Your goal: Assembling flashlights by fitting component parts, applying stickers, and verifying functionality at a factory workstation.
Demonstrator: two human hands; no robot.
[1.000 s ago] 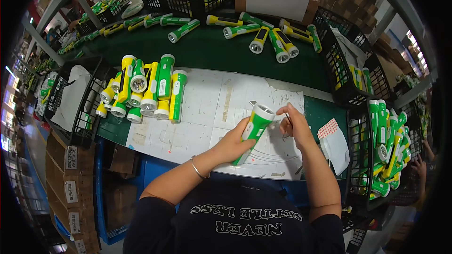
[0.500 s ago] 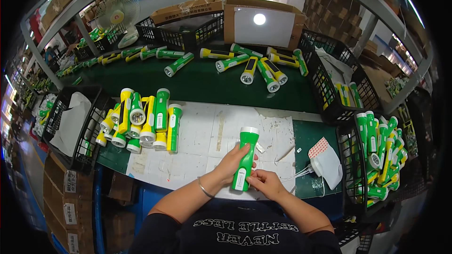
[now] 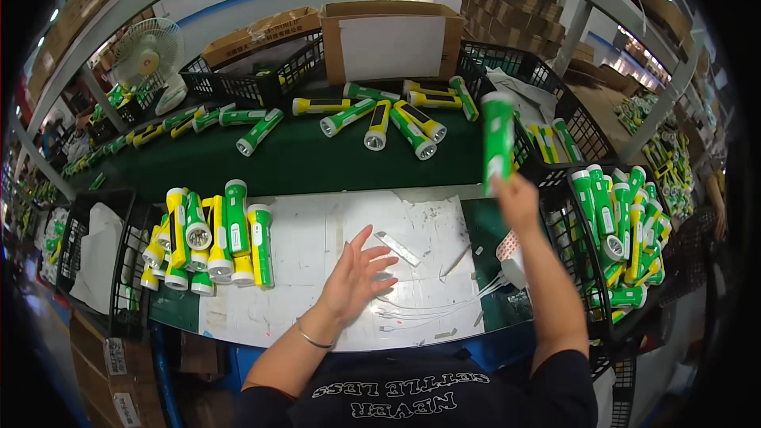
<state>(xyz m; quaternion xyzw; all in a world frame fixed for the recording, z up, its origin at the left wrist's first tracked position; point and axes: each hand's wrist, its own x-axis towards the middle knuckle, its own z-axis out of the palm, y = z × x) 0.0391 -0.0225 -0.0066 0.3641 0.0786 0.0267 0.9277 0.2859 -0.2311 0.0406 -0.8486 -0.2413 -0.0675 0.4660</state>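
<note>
My right hand point(image 3: 517, 196) grips a green flashlight point(image 3: 498, 139) by its lower end and holds it up, head upward, near the black crate at the back right. Motion blurs the flashlight slightly. Over the white work surface point(image 3: 305, 257) hovers my left hand point(image 3: 361, 275), empty, fingers spread. Beside its fingertips lies a flat whitish strip point(image 3: 398, 248). White cables point(image 3: 432, 313) run from a white device point(image 3: 514, 263) with a red-patterned patch, close to my right forearm.
Green and yellow flashlights are piled at the left point(image 3: 208, 242) and in a black crate point(image 3: 622, 242) at right. Others lie along the dark green belt point(image 3: 305, 150). A second crate point(image 3: 583, 123) stands back right, a cardboard box point(image 3: 392, 40) behind the belt.
The flashlight has left my left hand and gone up and to the right in my right hand. My left hand has opened and shifted left. The view has turned slightly rightward.
</note>
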